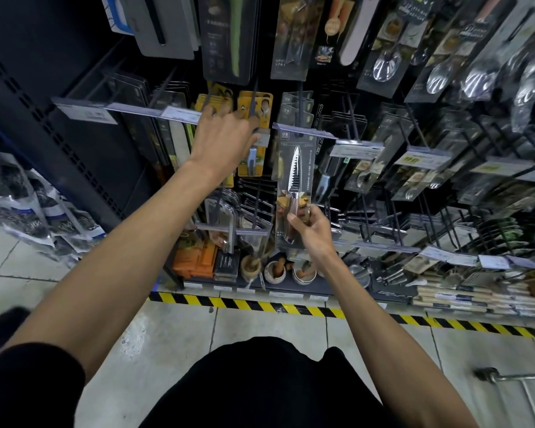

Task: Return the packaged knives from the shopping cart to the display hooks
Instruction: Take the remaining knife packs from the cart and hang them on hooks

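Note:
My right hand (311,231) grips the lower end of a packaged knife (295,183), a serrated steel blade with a wooden handle in a clear pack. The pack stands upright, and its top reaches the price strip of a display hook (300,108) that carries several similar grey packs. My left hand (224,139) reaches up to the left of it. Its fingers rest around the dark hook (254,98) that carries yellow packs (255,101). The shopping cart shows only as a metal corner (494,376) at the lower right.
The rack is crowded with hanging packs: spoons and ladles (445,72) to the right, peelers above, wire racks below. Small mortars (275,271) stand on the bottom shelf. Yellow-black tape (260,304) marks the floor edge. Bagged goods (28,205) hang at the left.

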